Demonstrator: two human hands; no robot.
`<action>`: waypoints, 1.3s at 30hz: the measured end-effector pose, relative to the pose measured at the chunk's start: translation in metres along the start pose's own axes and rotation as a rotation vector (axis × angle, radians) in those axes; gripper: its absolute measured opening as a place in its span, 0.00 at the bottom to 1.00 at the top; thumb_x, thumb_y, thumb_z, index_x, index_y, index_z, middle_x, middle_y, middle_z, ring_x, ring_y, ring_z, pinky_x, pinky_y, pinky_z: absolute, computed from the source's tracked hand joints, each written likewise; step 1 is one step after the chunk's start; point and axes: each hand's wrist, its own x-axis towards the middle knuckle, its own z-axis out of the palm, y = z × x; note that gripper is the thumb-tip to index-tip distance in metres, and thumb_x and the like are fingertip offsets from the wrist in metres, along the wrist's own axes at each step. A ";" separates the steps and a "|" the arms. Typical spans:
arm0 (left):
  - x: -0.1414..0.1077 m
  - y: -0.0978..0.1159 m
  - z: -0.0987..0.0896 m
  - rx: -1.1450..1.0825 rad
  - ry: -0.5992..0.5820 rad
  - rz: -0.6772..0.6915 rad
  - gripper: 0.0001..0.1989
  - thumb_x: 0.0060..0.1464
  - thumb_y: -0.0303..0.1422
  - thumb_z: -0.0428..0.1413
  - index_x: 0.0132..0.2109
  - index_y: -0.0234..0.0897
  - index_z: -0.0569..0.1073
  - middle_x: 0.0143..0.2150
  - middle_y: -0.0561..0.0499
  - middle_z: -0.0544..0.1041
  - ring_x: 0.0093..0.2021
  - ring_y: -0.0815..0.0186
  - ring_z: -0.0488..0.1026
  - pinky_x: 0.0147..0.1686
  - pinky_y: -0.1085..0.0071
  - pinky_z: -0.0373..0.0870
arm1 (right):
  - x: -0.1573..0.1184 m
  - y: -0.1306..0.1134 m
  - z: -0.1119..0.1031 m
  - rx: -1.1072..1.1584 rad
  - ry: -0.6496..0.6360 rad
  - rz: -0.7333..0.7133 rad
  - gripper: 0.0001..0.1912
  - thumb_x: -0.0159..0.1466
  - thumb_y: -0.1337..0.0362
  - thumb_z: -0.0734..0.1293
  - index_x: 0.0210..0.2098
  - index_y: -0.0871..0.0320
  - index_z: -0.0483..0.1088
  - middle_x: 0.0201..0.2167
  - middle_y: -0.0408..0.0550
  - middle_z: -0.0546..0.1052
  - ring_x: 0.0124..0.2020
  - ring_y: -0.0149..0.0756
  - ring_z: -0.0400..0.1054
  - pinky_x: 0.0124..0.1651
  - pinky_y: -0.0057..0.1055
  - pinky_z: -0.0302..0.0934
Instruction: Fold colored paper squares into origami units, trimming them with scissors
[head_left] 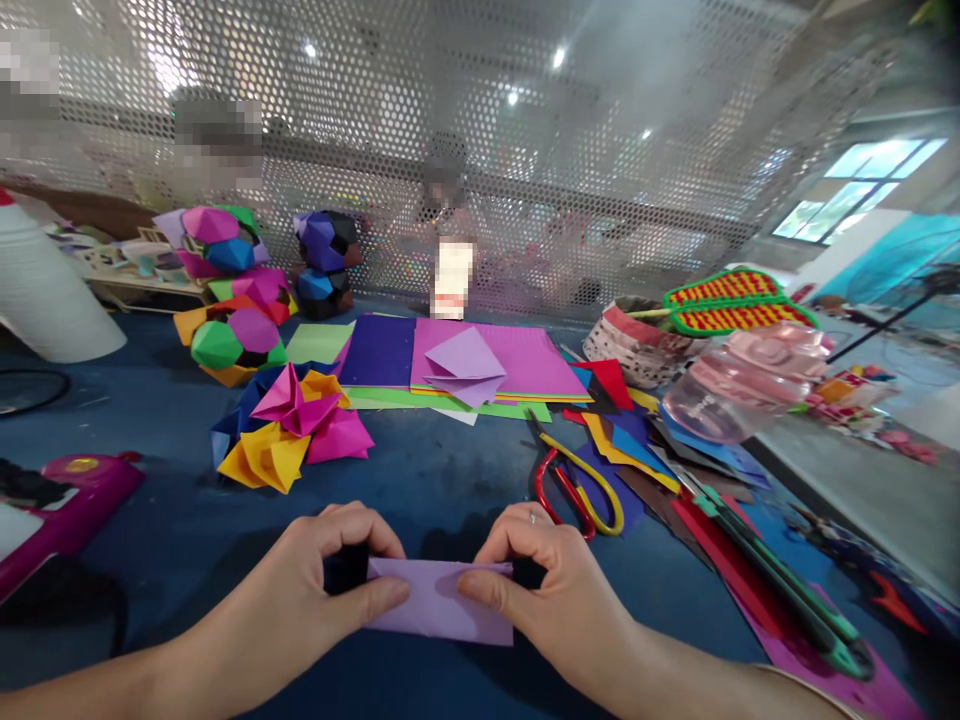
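Folded lavender paper [439, 612] is held over blue counter [442, 475] between left hand [307, 570] and right hand [561, 588], far edge pinched near either end by each hand's thumb and fingers.

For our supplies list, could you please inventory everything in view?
Held paper: one, lilac, front
Folded piece: one, lilac, on sheets
Sheets: several, multicoloured, back
Folded paper: several, multicoloured, left
Paper balls: several, multicoloured, back left
Scissors: one, red, yellow, right
Cutter: one, green, black, right
Scraps: many, multicoloured, right
Bottle: one, pink, right
Container: one, red, white, back right
Woven item: count unclear, multicoloured, back right
Tapered object: one, white, left
Device: one, magenta, front left
Mesh: one, grey, behind
Window: one, pale, right
Table: one, blue, beneath
Left hand, right hand: two, bare, holding paper
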 end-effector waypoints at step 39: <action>-0.007 -0.001 0.004 -0.013 -0.057 -0.035 0.03 0.55 0.31 0.56 0.35 0.43 0.75 0.33 0.57 0.74 0.38 0.65 0.70 0.39 0.70 0.63 | -0.001 -0.001 -0.001 -0.223 -0.216 -0.070 0.21 0.70 0.55 0.64 0.23 0.57 0.65 0.22 0.39 0.65 0.29 0.30 0.60 0.37 0.32 0.49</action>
